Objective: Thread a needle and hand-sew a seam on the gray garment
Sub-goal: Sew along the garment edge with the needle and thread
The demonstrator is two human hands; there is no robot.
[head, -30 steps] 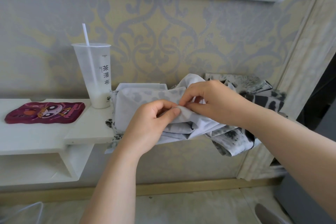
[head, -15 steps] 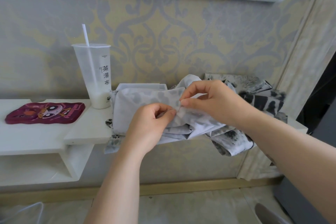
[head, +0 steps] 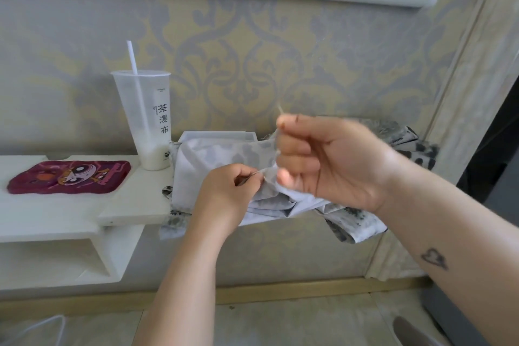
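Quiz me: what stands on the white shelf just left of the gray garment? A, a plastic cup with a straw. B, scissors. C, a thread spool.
A: a tall plastic cup with a straw stands on the white shelf, right beside the gray garment and its left edge.

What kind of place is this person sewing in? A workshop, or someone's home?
Most likely a room in a home, not a workshop: patterned gold-and-gray damask wallpaper, a white wall-mounted shelf holding a clear plastic drink cup with a straw, and the gray patterned garment heaped on it.
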